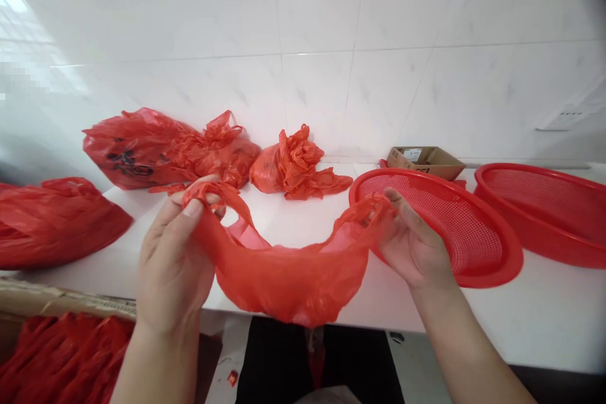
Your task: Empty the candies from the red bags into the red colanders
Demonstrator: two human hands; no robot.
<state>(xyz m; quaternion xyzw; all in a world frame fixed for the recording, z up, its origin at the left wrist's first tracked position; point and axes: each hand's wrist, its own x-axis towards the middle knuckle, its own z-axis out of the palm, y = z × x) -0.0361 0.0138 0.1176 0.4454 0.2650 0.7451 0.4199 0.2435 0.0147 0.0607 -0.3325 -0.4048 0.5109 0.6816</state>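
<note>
1. Head view: I see the left hand (173, 265) closed, pinching one handle of the red plastic bag (288, 271).
2. The right hand (411, 243) grips the other handle, at 3 o'clock.
3. The bag sags between them over the counter edge (473, 322).

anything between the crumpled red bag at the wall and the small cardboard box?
Head view: bare white countertop between the crumpled red plastic bag and the small cardboard box.

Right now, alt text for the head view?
Both hands, left hand and right hand, stretch a red plastic bag over a white counter. More red bags lie behind; two red mesh baskets sit right.
</note>
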